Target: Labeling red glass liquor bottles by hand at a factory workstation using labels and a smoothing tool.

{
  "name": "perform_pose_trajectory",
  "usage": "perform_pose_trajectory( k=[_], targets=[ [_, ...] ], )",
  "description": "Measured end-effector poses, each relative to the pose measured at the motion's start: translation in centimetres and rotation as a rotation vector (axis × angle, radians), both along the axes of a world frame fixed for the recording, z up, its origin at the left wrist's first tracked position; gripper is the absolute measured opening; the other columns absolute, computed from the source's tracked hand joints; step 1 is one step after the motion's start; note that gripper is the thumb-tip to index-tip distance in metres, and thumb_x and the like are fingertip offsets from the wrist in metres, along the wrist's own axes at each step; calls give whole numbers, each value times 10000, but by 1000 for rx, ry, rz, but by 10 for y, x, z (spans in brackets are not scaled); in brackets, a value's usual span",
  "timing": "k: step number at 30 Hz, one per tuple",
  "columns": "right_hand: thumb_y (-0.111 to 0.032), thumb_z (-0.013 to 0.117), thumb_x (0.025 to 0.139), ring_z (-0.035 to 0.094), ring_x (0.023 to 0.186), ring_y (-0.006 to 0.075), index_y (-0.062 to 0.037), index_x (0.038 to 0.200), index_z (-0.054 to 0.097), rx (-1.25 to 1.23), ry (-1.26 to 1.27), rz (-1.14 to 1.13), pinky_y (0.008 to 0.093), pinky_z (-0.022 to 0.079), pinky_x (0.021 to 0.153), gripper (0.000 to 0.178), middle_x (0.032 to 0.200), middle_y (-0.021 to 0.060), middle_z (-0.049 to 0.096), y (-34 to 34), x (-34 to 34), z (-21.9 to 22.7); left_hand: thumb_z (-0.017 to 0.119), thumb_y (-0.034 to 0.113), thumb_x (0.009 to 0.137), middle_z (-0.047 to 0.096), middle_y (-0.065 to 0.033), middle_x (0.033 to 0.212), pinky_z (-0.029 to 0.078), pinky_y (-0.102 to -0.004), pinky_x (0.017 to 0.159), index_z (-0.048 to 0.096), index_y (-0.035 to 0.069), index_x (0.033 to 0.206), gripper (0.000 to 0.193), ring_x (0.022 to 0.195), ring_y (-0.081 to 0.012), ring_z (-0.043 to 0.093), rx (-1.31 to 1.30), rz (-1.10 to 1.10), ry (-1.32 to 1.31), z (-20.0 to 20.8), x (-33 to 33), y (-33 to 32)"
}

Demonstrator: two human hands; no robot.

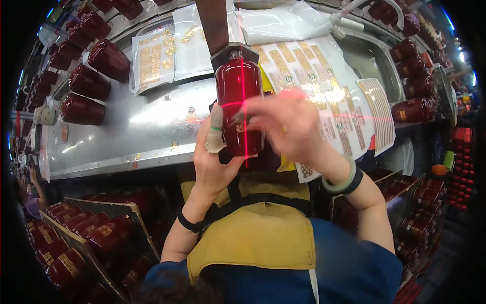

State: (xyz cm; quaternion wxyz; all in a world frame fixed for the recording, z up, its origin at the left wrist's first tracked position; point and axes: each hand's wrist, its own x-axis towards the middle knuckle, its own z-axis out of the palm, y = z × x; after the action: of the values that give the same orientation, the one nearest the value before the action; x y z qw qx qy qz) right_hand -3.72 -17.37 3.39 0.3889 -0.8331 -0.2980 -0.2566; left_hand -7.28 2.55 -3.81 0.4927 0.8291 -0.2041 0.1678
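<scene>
A glossy dark red bottle [234,83] lies in front of me, its neck pointing away, against a dark holder [221,55]. My left hand [210,164] is closed round its lower left side, with a cloth cover [215,134] over one finger. Over the bottle's right side, my right hand [296,124] is bent with its fingers toward a small gold emblem [240,127] on the glass. Motion blurs those fingers, so I cannot tell whether they touch it or hold anything. Red laser lines cross on the bottle. Sheets of gold decals [298,58] lie right of it.
More red bottles [90,82] stand on the metal table [121,144] at left, and others [412,109] at right. Decal sheets [152,63] lie at the back left. A sink basin [372,66] is at the far right. Wooden-edged racks of bottles [104,233] flank me below.
</scene>
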Motion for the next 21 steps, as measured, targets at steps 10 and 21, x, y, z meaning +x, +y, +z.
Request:
perform_pose_trajectory(
  k=[10,21],
  targets=[
    [-14,758,795,654,809,232,-121,994,746,-56,-15,-317,334,446,794,226,950,32,741,-28,1,-36,886,10,624,450,-252,1509,454,-486,1083,571,73,1446,882,1329,-441,505,302,72,-151,12,-6,-13],
    [-107,703,815,602,810,196,-170,955,730,-190,-278,-225,353,420,751,155,933,-24,722,-8,34,-11,877,27,663,494,-218,1496,430,-434,1124,434,-36,1507,956,1374,-396,498,93,68,-3,1,-5,-1]
  ],
)
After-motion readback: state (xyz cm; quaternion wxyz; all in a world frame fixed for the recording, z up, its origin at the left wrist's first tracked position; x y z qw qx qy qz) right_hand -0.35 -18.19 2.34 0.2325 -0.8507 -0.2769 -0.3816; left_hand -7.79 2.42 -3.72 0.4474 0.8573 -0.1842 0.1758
